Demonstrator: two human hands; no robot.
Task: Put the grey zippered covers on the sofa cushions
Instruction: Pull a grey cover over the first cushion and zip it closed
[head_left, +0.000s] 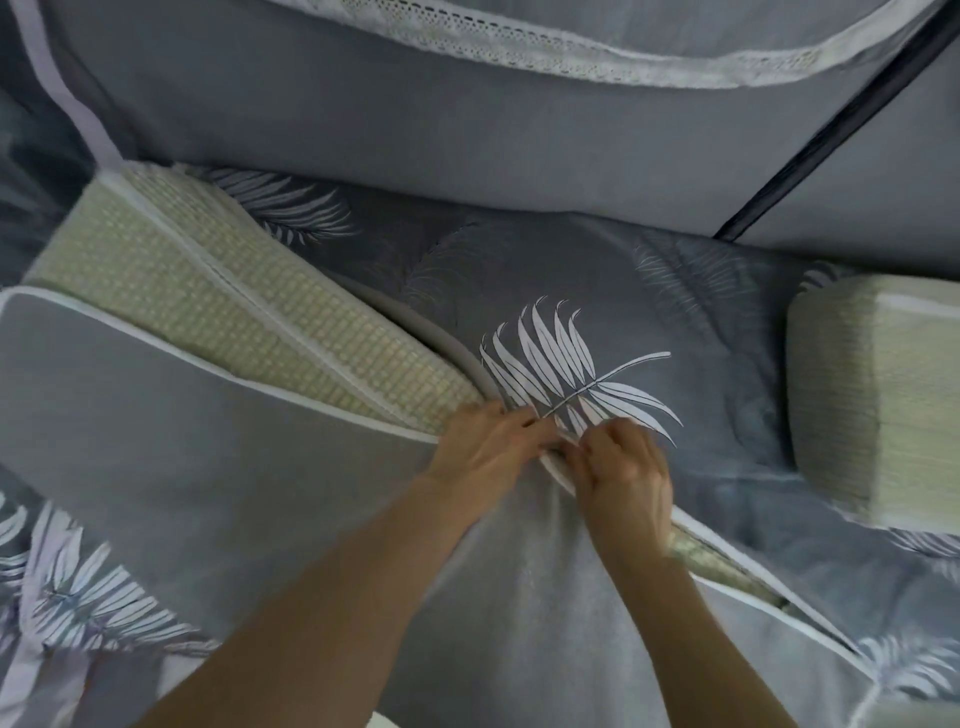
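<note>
Pinching the grey cover (208, 441) at its open edge mid-frame, left hand (483, 447) and right hand (623, 467) look roughly halfway; cushion (872, 405) at right lies bare.

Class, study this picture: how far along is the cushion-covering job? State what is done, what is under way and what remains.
Done: the cover is pulled over most of the near cushion. In hand: the left hand and right hand pinch its open edge. Left: the near cushion shows bare along that opening, so it needs closing; the right cushion shows no grey cover.
</note>
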